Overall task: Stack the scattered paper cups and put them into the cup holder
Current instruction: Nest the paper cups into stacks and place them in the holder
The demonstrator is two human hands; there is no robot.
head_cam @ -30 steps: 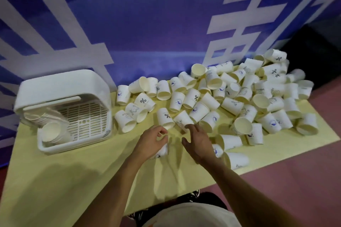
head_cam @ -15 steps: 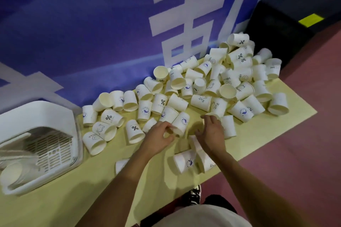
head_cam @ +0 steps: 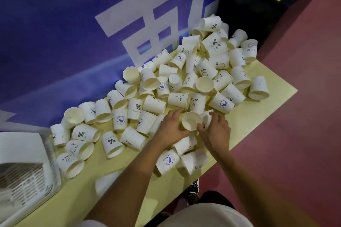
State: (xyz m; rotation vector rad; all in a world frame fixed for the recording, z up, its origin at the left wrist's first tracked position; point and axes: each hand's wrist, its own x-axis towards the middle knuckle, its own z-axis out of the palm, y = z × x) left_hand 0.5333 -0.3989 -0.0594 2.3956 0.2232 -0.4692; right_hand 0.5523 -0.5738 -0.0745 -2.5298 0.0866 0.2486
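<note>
Yellow desk [head_cam: 258, 114] against a blue banner [head_cam: 55, 33] with white characters. Paper cups [head_cam: 203, 72] lie scattered in a heap, thickest toward the desk's far right corner, thinning in a band toward the left edge; most on their sides, some printed with "%", "HELLO" or a whale mark.

Left hand [head_cam: 170, 128] grips one cup [head_cam: 191, 120] tilted, mouth facing the camera, fingers curled round its left side. Right hand [head_cam: 215, 131] closes on a second cup [head_cam: 207, 117] just beside the first, touching it; that cup is mostly hidden by the fingers.

Below the hands, three cups [head_cam: 184, 156] lie on their sides near the front edge. One blurred cup [head_cam: 107, 182] sits alone left of the left forearm.

Cup holder [head_cam: 24, 167], white with a slotted grille, stands at the left edge, partly out of frame; contents cannot be told.

Red floor [head_cam: 295, 153] to the right.
</note>
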